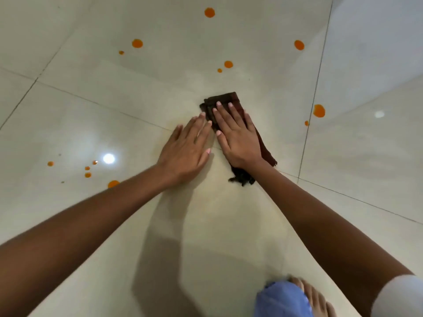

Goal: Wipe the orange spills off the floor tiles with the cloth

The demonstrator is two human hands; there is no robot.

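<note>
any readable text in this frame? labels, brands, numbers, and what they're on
None. The cloth is plain dark brown with no tag showing. The floor tiles carry only orange spills and light glare. The blue fabric at the bottom edge shows no print. Both the left hand and right hand are bare.

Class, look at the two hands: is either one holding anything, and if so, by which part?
Nothing is gripped. The right hand lies flat, pressing the middle of the dark cloth to the floor; the left hand rests open on the tile beside it.
</note>
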